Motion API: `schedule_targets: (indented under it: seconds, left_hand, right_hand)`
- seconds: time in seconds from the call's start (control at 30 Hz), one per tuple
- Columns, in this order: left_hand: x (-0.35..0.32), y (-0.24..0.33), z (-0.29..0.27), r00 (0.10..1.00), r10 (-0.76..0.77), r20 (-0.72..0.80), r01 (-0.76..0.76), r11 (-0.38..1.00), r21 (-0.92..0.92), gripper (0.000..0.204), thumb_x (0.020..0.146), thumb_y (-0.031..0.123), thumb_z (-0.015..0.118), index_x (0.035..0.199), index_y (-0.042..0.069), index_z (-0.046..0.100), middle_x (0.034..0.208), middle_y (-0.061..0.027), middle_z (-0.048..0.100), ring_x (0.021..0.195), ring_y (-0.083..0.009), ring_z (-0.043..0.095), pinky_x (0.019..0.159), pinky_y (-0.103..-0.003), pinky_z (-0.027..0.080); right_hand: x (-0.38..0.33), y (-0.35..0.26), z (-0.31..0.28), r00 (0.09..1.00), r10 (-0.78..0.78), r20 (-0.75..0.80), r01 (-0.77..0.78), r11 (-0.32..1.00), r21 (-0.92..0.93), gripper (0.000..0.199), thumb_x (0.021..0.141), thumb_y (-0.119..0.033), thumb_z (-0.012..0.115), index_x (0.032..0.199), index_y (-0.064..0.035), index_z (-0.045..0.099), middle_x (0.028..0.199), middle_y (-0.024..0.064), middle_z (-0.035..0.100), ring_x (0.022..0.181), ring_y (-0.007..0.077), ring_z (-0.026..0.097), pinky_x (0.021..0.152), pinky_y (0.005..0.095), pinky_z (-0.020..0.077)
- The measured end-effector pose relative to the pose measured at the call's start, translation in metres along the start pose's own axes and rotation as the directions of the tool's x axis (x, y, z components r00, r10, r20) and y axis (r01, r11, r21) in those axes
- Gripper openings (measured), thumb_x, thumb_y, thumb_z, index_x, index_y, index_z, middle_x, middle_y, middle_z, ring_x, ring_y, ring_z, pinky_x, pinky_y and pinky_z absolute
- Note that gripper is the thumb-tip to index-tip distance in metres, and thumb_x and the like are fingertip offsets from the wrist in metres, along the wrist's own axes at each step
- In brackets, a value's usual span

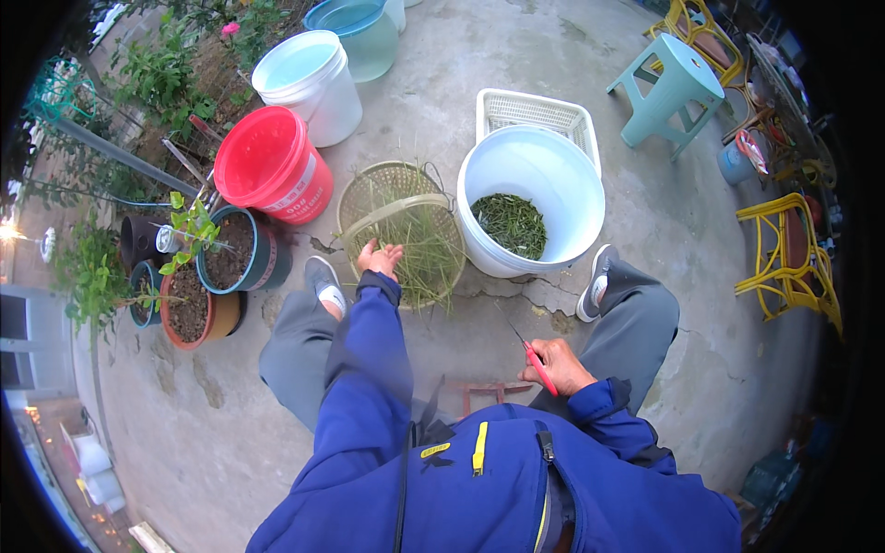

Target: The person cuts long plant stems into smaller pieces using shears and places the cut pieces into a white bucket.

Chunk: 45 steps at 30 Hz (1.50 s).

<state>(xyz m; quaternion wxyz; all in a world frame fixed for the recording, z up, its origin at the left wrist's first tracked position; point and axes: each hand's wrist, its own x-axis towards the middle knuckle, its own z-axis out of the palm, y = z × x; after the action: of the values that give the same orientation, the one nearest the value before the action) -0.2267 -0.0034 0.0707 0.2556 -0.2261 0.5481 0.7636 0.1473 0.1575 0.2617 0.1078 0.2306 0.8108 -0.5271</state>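
Note:
My left hand reaches over the near left side of a beige basket with an arched handle. Its palm is turned up and its fingers are apart, with nothing visible in it. Long thin green grass stalks fill the basket, some poking out over the rim. In my right hand, beside my right knee, is a pair of scissors with red handles, the blades pointing away toward the buckets. Touching or nearly touching the basket on its right stands a large white bucket, holding short cut green pieces.
Behind the white bucket lies a white slatted crate. A red bucket, another white bucket and potted plants line the left. At right are a light green stool and yellow-framed chairs. My shoes flank the basket and bucket.

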Motion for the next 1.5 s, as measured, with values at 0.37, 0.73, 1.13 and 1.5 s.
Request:
schedule_targets:
  seconds: [0.37, 0.73, 1.13, 1.5]
  left_hand:
    - [-0.015, -0.027, -0.023, 0.958, 0.201, 0.205, -0.217, 0.037, 0.975, 0.043, 0.078, 0.003, 0.056, 0.12, 0.004, 0.065, 0.112, -0.0234, 0.067, 0.095, -0.0352, 0.068, 0.078, -0.044, 0.053]
    - [-0.009, 0.053, 0.021, 0.767, 0.568, 0.298, -0.344, -0.029, 0.939, 0.02, 0.083, 0.015, 0.056, 0.084, 0.005, 0.073, 0.081, -0.0233, 0.068, 0.083, -0.039, 0.067, 0.077, -0.046, 0.053]
    - [0.158, 0.091, 0.052, 0.971, -0.099, 0.219, -0.206, 0.132, 0.97, 0.031, 0.084, 0.023, 0.063, 0.07, -0.005, 0.068, 0.06, -0.0144, 0.065, 0.05, -0.0216, 0.063, 0.053, -0.037, 0.05]
    - [0.216, 0.049, 0.057, 0.906, -0.28, 0.319, -0.388, -0.244, 0.889, 0.034, 0.073, 0.031, 0.065, 0.082, -0.001, 0.071, 0.085, -0.0243, 0.068, 0.079, -0.038, 0.066, 0.073, -0.044, 0.052]
  right_hand:
    - [-0.003, -0.007, -0.002, 1.0, 0.009, -0.014, -0.01, 0.998, -0.058, 0.034, 0.067, -0.02, 0.078, 0.074, 0.0026, 0.054, 0.064, 0.0167, 0.054, 0.057, 0.0246, 0.054, 0.055, 0.0379, 0.0416]
    - [0.004, -0.019, -0.006, 0.996, -0.043, -0.076, 0.026, 0.979, -0.202, 0.017, 0.083, -0.013, 0.065, 0.072, -0.0008, 0.06, 0.068, 0.0209, 0.06, 0.064, 0.0422, 0.06, 0.056, 0.0451, 0.0465]
    - [0.037, -0.038, -0.021, 0.993, 0.107, -0.04, -0.102, 0.989, 0.107, 0.034, 0.063, -0.012, 0.082, 0.069, -0.0007, 0.051, 0.059, 0.0154, 0.051, 0.05, 0.0241, 0.053, 0.048, 0.036, 0.0407]
    - [0.046, -0.019, -0.021, 0.962, 0.274, -0.004, -0.27, 0.948, 0.168, 0.032, 0.063, -0.014, 0.081, 0.07, 0.0014, 0.054, 0.062, 0.0176, 0.052, 0.053, 0.0333, 0.052, 0.051, 0.0402, 0.042]
